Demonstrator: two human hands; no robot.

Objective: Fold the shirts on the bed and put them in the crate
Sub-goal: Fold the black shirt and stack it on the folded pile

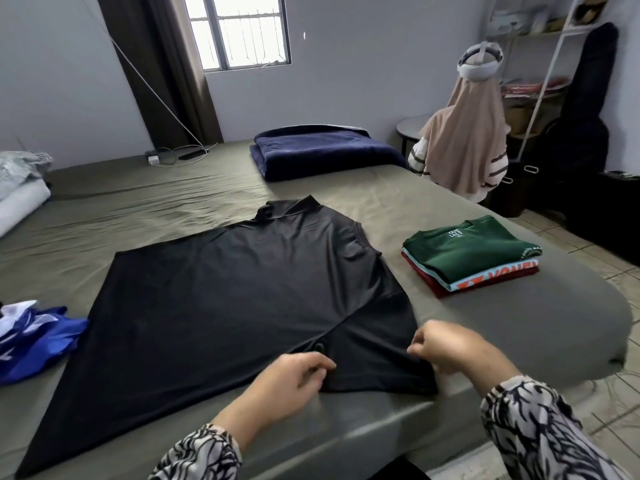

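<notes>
Both hands hold the near sleeve of the black shirt [242,306]: the left hand [294,375] has its fingers curled onto the cloth by the sleeve seam, and the right hand [446,348] pinches the sleeve's edge at the 3 o'clock side. The shirt lies spread flat across the bed [519,323], collar toward 12 o'clock.

The bed has an olive sheet, creased toward 11 o'clock. At 2 o'clock from the shirt sits a stack [471,258] of folded shirts, green on top, then a pale blue one with orange lettering, red at the bottom. At 9 o'clock lies a crumpled blue garment [34,337], cut off by the frame edge. A folded navy blanket [318,155] rests at 12 o'clock, with a window [239,29] and dark curtain [162,71] behind it. At 1 o'clock a person [467,150] sits facing away, by white shelves [540,64] and a black guitar bag [588,98]. Shelf contents are too blurred to make out.
</notes>
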